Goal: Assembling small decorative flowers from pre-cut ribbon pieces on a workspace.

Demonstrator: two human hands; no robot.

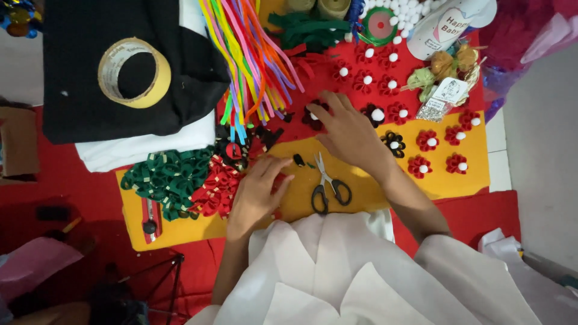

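Observation:
My left hand (257,194) rests on the yellow felt mat (373,189), fingers lightly curled beside a pile of red felt loops (215,188); it holds nothing that I can see. My right hand (349,133) reaches forward with fingers spread, its fingertips touching a dark red felt flower with a white pompom (314,115). Black-handled scissors (327,186) lie shut on the mat between my two hands. A small black felt scrap (298,160) sits just ahead of my left fingers.
Several red felt flowers with white centres (424,139) dot the mat and red cloth. Green felt loops (168,177) lie left, with a cutter knife (149,219). Coloured pipe cleaners (250,54), a tape roll (133,72) on black cloth, and white pompoms (403,12) sit farther back.

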